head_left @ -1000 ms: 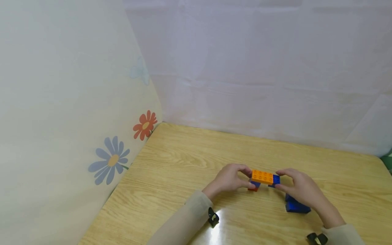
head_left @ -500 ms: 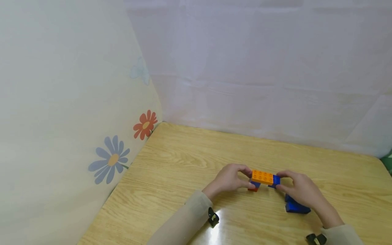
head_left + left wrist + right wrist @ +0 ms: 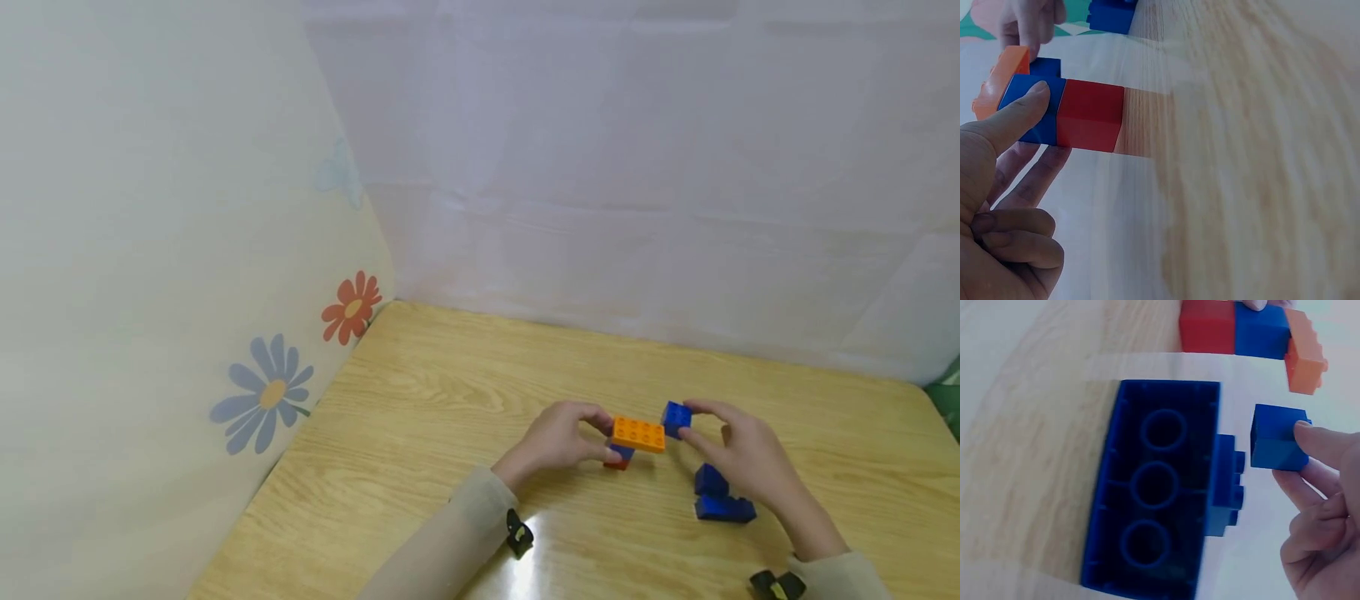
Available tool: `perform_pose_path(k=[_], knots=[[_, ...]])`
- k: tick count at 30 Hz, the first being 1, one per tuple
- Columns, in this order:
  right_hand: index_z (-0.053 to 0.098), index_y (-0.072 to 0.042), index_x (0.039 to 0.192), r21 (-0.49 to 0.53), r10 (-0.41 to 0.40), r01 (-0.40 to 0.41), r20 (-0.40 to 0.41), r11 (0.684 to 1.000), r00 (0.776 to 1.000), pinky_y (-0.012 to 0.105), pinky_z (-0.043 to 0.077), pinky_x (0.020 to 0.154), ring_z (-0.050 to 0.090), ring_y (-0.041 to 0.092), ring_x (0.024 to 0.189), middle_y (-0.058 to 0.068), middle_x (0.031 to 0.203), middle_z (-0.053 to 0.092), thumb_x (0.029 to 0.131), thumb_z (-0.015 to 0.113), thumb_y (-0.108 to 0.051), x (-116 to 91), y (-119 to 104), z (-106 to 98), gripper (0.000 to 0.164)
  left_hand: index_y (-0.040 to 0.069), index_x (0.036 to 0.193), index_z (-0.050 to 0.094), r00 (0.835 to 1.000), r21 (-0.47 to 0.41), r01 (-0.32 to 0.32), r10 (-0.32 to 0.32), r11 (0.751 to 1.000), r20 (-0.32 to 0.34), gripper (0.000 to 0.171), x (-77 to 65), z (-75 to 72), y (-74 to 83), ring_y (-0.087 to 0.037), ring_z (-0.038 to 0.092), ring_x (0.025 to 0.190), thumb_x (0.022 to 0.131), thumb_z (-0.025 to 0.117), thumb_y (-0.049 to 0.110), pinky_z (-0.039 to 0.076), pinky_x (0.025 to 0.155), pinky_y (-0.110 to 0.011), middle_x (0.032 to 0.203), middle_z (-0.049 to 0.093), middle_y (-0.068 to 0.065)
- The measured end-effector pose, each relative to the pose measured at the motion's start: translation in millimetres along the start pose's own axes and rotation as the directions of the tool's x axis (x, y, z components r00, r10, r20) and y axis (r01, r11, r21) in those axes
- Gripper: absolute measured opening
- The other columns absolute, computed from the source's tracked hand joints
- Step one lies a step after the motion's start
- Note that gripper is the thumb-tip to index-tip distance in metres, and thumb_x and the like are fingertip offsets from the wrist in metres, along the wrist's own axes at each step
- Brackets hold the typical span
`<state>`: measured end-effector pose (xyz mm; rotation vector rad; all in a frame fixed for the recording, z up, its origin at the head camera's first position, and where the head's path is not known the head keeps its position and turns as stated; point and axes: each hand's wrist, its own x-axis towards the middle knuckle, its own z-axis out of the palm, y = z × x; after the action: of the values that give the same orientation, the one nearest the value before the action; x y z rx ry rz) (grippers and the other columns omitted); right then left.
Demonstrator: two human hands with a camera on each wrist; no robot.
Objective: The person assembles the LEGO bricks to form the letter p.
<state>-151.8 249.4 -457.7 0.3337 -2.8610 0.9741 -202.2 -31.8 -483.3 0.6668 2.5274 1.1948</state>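
In the head view my left hand (image 3: 562, 435) grips a small stack between thumb and fingers. A red brick (image 3: 1091, 115) stands lowest on the wooden table, a blue brick (image 3: 1044, 128) sits on it with my left thumb against its side, and an orange eight-stud brick (image 3: 638, 434) lies on top, jutting out to the right. My right hand (image 3: 742, 450) pinches a separate small blue brick (image 3: 1275, 437) by thumb and fingertips. It hangs above the table beside the orange brick's free end, with a gap showing in the right wrist view.
A long blue brick (image 3: 724, 508) lies on its side near my right wrist, its hollow underside facing the right wrist camera. Another blue brick (image 3: 710, 480) is just behind it. A white cloth (image 3: 600, 167) hangs behind the table, and a flower-printed panel (image 3: 150, 250) borders the left.
My right hand has drawn the small blue brick up and away from under the orange brick's right end. The left hand still grips the stack in nearly the same place.
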Motion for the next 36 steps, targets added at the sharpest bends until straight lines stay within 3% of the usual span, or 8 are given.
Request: perform_pose_path(k=[3, 4, 7, 11, 19, 27, 36], knots=[[0.066, -0.007, 0.135, -0.016, -0.062, 0.061, -0.068, 0.998, 0.996, 0.027, 0.033, 0.039, 0.029, 0.007, 0.042, 0.015, 0.119, 0.071, 0.098, 0.075, -0.03, 0.6, -1.3, -1.1, 0.044, 0.028, 0.104, 0.077, 1.0, -0.002, -0.006, 0.006, 1.0, -0.001, 0.03, -0.2, -0.2, -0.1, -0.005, 0.062, 0.107, 0.08, 0.091, 0.039, 0.048, 0.101, -0.038, 0.102, 0.069, 0.022], [0.066, -0.007, 0.134, -0.019, -0.075, 0.073, -0.081, 0.997, 0.994, 0.027, 0.032, 0.039, 0.029, 0.007, 0.042, 0.015, 0.118, 0.071, 0.098, 0.076, -0.029, 0.5, -2.1, -1.6, 0.044, 0.028, 0.104, 0.077, 1.0, -0.004, -0.006, 0.006, 1.0, -0.001, 0.03, -0.2, -0.4, 0.0, -0.005, 0.062, 0.107, 0.08, 0.091, 0.039, 0.048, 0.101, -0.039, 0.102, 0.069, 0.022], [0.066, -0.007, 0.134, -0.039, -0.099, 0.095, -0.108, 0.995, 0.989, 0.026, 0.031, 0.039, 0.028, 0.007, 0.043, 0.008, 0.093, 0.07, 0.098, 0.076, -0.028, 0.3, -5.2, -3.4, 0.043, 0.028, 0.103, 0.077, 1.0, -0.011, -0.005, 0.005, 1.0, 0.0, 0.029, -0.3, -0.5, -0.1, -0.005, 0.062, 0.107, 0.08, 0.091, 0.038, 0.048, 0.101, -0.039, 0.102, 0.069, 0.022], [0.066, -0.007, 0.135, -0.053, -0.107, 0.101, -0.129, 0.994, 0.986, 0.026, 0.031, 0.039, 0.028, 0.007, 0.042, -0.004, 0.067, 0.046, 0.099, 0.075, -0.027, -0.5, -9.3, -4.7, 0.042, 0.028, 0.103, 0.077, 1.0, -0.016, -0.001, 0.001, 1.0, 0.003, 0.028, -0.7, -0.3, -0.4, -0.005, 0.062, 0.107, 0.081, 0.091, 0.038, 0.048, 0.1, -0.039, 0.102, 0.069, 0.022], [0.066, -0.009, 0.135, -0.032, -0.13, 0.127, -0.158, 0.991, 0.979, 0.026, 0.03, 0.04, 0.027, 0.007, 0.043, -0.007, 0.057, 0.038, 0.099, 0.075, -0.026, -0.5, -17.7, -4.9, 0.041, 0.028, 0.103, 0.077, 1.0, -0.004, -0.01, 0.01, 1.0, -0.003, 0.029, 0.2, 0.1, -0.7, -0.005, 0.062, 0.107, 0.081, 0.091, 0.039, 0.049, 0.099, -0.037, 0.102, 0.069, 0.022], [0.068, -0.011, 0.133, -0.007, -0.169, 0.171, -0.182, 0.985, 0.969, 0.025, 0.03, 0.04, 0.027, 0.005, 0.044, -0.007, 0.061, 0.039, 0.096, 0.077, -0.021, 0.3, -25.5, -2.5, 0.039, 0.029, 0.103, 0.077, 1.0, -0.002, -0.012, 0.012, 1.0, 0.002, 0.029, 1.2, 0.4, -2.5, -0.005, 0.063, 0.107, 0.081, 0.09, 0.041, 0.049, 0.1, -0.038, 0.101, 0.069, 0.023], [0.071, -0.012, 0.129, 0.015, -0.292, 0.305, -0.242, 0.952, 0.925, 0.02, 0.029, 0.043, 0.029, 0.001, 0.049, -0.012, 0.071, 0.041, 0.087, 0.085, -0.009, 2.6, -31.6, 6.2, 0.045, 0.028, 0.105, 0.078, 1.0, -0.002, -0.025, 0.025, 1.0, 0.0, 0.03, 0.9, -0.2, -2.8, -0.005, 0.063, 0.106, 0.082, 0.09, 0.041, 0.049, 0.099, -0.038, 0.101, 0.069, 0.022]])
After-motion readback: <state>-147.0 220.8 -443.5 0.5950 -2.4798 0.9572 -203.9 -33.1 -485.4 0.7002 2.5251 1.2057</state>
